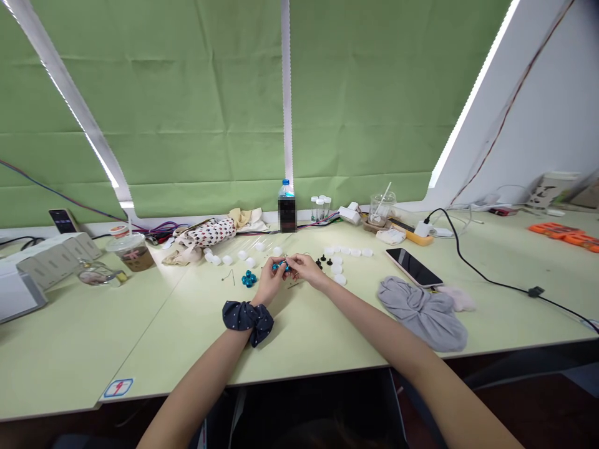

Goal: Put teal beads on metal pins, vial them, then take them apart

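Both hands meet over the middle of the pale green table (304,337). My left hand (270,279), with a dark dotted scrunchie (247,318) on the wrist, pinches a small teal bead piece (279,266). My right hand (303,268) has its fingers closed on the same piece from the right. A little cluster of teal beads (248,279) lies just left of my left hand. White caps (234,258) and small black parts (326,260) are scattered around the hands. A thin metal pin (229,276) lies left of the beads.
A grey cloth (423,308) and a black phone (413,267) lie to the right, with a black cable (491,280) beyond. A water bottle (287,207), vials (320,207), a patterned pouch (210,232), and a lidded drink cup (130,249) stand at the back.
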A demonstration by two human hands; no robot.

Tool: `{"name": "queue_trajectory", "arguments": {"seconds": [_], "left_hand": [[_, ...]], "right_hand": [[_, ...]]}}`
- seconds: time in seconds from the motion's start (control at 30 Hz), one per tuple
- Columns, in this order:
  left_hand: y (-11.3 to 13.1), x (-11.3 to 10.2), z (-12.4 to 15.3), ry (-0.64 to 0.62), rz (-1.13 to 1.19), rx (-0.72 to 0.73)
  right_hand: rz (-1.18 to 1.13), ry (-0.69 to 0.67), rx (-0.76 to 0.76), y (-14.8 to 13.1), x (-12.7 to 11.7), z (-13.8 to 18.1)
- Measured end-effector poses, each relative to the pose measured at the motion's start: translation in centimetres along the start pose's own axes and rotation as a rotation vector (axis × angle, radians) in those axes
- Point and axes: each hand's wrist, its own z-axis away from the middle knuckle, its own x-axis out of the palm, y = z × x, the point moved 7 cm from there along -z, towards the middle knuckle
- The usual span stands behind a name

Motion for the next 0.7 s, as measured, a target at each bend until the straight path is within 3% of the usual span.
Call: {"name": "queue_trajectory", "arguments": {"seconds": [0.13, 0.3, 0.43, 0.6, 0.7], "left_hand": [[0.0, -0.1, -0.1, 0.008, 0.022, 0.011], [0.0, -0.1, 0.0, 0.010, -0.022, 0.004], [0.2, -0.3, 0.0, 0.030, -0.004, -0.002], [0.2, -0.1, 0.0, 0.011, -0.016, 0.001], [0.1, -0.2, 0.0, 0.014, -0.026, 0.000]], "right_hand": [[0.012, -0.021, -0.127, -1.0, 0.1, 0.1], [0.012, 0.029, 0.022, 0.0, -0.3, -0.1], [-0.029, -0.033, -0.082, -0.9, 0.2, 0.0], [-0.019, 0.031, 0.036, 0.0, -0.2, 0.0], [-0.004, -0.012, -0.043, -0.7, -0.1, 0.0]]}}
